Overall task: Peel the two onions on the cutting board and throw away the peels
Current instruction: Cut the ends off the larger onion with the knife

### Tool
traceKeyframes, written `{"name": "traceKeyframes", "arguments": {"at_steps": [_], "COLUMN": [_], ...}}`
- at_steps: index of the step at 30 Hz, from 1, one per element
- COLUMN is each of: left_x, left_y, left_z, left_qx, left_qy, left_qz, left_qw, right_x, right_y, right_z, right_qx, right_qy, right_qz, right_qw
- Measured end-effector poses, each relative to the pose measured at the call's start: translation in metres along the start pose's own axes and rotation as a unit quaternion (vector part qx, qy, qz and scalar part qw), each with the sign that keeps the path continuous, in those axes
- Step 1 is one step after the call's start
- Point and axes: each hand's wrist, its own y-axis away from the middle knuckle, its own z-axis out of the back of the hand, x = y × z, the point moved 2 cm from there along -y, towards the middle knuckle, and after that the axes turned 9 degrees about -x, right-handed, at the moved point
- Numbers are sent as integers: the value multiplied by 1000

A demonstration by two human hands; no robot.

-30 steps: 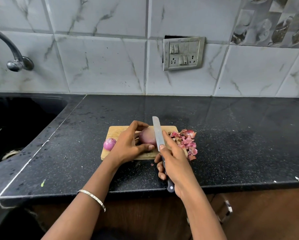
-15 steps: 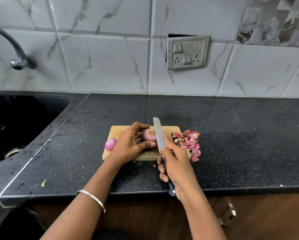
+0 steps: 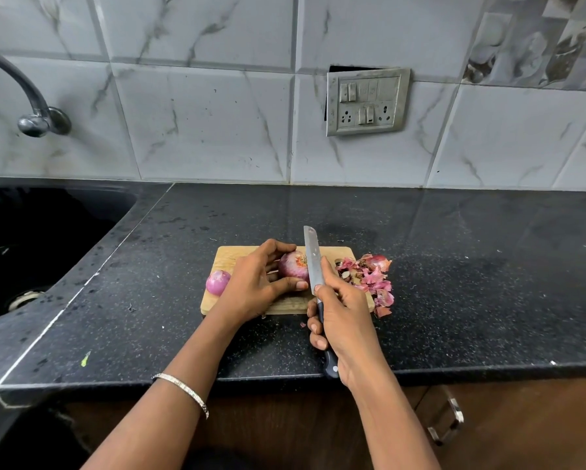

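Two onions on one board [image 3: 230, 257], centre frame: big onion [image 3: 293, 268] cupped by left hand [image 3: 257, 283], fingers curled over top, thumb pressed below; small onion [image 3: 218, 282] (already bare) at board's left edge. One knife [image 3: 313, 262], handle wrapped by right hand [image 3: 344, 320], forefinger along blade. One peel heap [image 3: 369, 279] spilling off right edge. Open counter [image 3: 471, 283] right; sink [image 3: 47, 239] left.

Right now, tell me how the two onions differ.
The held onion looks larger than the small onion. The left hand grips the held onion, the knife at its side; the small onion lies untouched at the left edge of the cutting board. The held onion is darker, streaked; the small onion paler, smooth. Both are purple-red and on the board.
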Motion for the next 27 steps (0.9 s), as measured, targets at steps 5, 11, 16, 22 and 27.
{"name": "traceKeyframes", "arguments": {"at_steps": [5,11,16,22,27], "left_x": [3,5,5,4,2], "left_y": [-1,-3,-2,-1,0], "left_z": [-1,0,0,0,0], "left_qx": [4,8,-1,-14,-5], "left_qy": [2,26,29,24,22], "left_qz": [12,41,47,43,33], "left_qw": [1000,999,998,999,999], "right_x": [0,4,4,2,2], "right_y": [-5,-3,-1,-16,0], "right_z": [-4,0,-2,-12,-4], "right_qx": [-9,24,12,-6,-32], "right_qy": [-1,8,-1,23,65], "right_qz": [-3,-2,-4,3,23], "right_qw": [1000,1000,1000,1000,997]}}
